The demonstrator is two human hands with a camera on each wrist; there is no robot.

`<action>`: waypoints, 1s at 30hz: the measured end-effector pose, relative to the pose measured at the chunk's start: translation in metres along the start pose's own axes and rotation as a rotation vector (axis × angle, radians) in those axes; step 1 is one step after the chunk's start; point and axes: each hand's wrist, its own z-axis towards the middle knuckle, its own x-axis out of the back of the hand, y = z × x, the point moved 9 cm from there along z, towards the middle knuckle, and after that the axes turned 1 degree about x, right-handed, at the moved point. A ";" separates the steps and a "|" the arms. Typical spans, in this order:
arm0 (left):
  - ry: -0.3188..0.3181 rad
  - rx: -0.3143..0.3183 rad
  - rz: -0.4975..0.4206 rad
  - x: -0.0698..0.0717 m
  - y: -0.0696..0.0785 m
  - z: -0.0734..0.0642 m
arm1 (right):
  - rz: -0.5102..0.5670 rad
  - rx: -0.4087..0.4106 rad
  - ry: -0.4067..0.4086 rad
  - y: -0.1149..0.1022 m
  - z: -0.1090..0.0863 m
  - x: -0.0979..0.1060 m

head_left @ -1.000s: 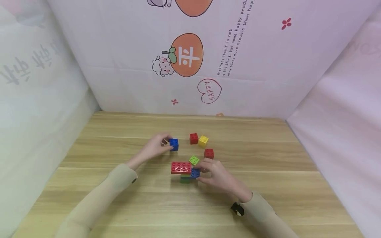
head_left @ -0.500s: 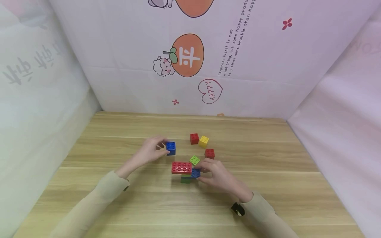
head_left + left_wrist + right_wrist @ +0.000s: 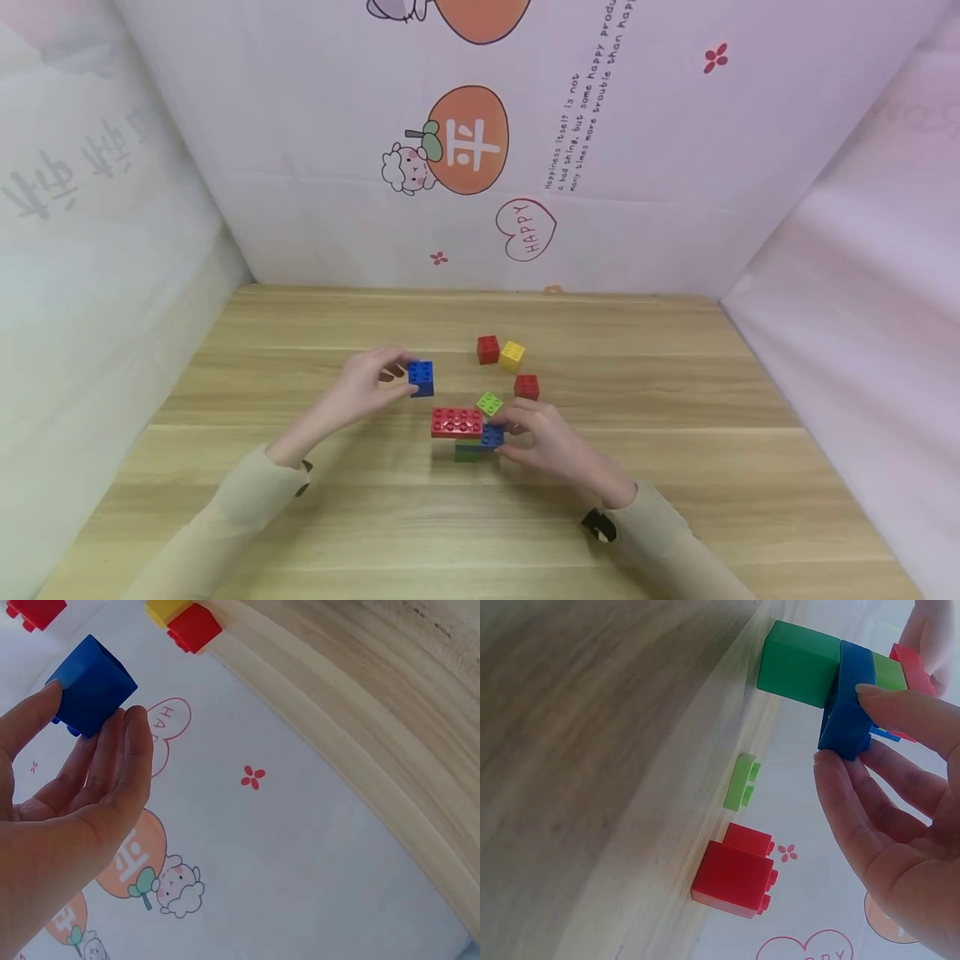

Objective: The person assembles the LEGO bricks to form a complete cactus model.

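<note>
My left hand (image 3: 358, 385) pinches a square blue building block (image 3: 421, 378) between thumb and fingertips; in the left wrist view the block (image 3: 94, 686) is tilted, its hollow underside partly showing. Nearer the front stands a small stack of blocks: a dark green block (image 3: 799, 664) at the bottom, a flat blue brick (image 3: 849, 701) on it, then a light green piece (image 3: 889, 673) and a long red brick (image 3: 457, 422) on top. The blue brick sticks out to the right, and my right hand (image 3: 551, 437) grips that end between thumb and fingers.
Behind the stack lies a flat light green brick (image 3: 490, 404). Farther back are a red block (image 3: 527, 387), a yellow block (image 3: 513, 356) and another red block (image 3: 488, 349). White printed cloth (image 3: 315, 167) walls the wooden table (image 3: 420, 525) at the back and sides.
My left hand has moved left and toward the front with the blue block, away from the loose blocks. My right hand stays on the stack's blue brick.
</note>
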 end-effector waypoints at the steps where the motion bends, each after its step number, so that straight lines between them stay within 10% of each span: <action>1: 0.002 -0.001 -0.006 0.000 0.001 -0.001 | -0.001 0.000 0.002 0.000 0.000 0.000; 30: -0.006 -0.043 -0.018 0.010 0.031 -0.028 | -0.001 0.012 0.016 -0.001 0.002 0.000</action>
